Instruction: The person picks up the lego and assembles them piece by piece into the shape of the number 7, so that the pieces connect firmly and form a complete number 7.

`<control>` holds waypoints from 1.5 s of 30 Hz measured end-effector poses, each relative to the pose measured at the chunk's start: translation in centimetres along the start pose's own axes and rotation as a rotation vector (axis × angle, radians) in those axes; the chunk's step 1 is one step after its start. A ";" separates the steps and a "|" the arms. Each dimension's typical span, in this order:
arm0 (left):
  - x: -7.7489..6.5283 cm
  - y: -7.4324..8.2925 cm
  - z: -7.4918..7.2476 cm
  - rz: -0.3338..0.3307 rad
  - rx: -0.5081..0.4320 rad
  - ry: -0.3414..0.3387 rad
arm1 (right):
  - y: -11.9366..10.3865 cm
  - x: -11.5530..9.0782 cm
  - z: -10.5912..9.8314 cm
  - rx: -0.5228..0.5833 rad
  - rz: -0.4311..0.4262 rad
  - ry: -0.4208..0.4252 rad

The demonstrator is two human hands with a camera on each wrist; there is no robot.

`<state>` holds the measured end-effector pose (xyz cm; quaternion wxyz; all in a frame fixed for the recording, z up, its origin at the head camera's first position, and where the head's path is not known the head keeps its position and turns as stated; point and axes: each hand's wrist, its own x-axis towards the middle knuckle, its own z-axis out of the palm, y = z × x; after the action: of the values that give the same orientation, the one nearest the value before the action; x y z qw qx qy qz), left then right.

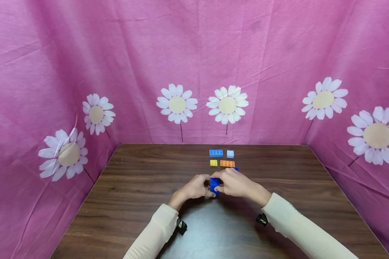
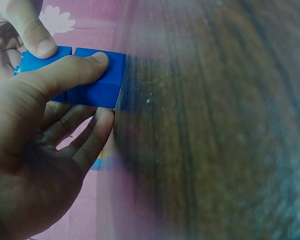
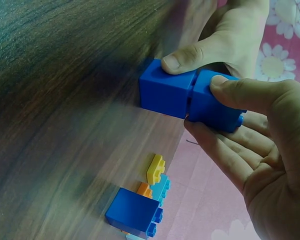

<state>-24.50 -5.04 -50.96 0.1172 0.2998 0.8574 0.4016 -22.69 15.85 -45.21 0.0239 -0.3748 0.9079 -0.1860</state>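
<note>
Two dark blue toy building bricks stand one on the other on the table, with a thin gap showing between them in both wrist views. My left hand [image 1: 197,187] grips the lower blue brick [image 3: 164,95], thumb on one side and fingers on the other; this brick touches the tabletop. The upper blue brick [image 3: 210,106], studs facing up, is pinched between the thumb and fingers of my right hand [image 1: 236,182]. Behind the right hand, a third blue brick [image 3: 132,210] stands alone on the table, mostly hidden in the head view.
Past the hands lie a yellow brick [image 1: 213,163], an orange brick [image 1: 227,163], a light blue brick [image 1: 215,153] and a small pale blue brick [image 1: 230,154]. They sit on the brown wooden table [image 1: 142,176]. A pink curtain [image 1: 201,54] with daisies hangs around its edges.
</note>
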 end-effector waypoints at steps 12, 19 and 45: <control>-0.2 -0.3 0.0 -0.008 0.003 -0.006 | -0.1 0.1 0.4 -0.004 0.009 0.004; -0.2 -0.2 0.1 -0.033 -0.014 -0.017 | -0.2 -0.2 0.6 -0.015 0.013 0.012; 0.3 0.1 -0.2 -0.047 0.014 -0.037 | -1.2 -0.1 0.8 -0.102 0.122 0.059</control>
<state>-24.79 -4.88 -50.71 0.1406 0.2878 0.8647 0.3869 -21.64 14.88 -45.50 -0.0106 -0.3137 0.9377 -0.1488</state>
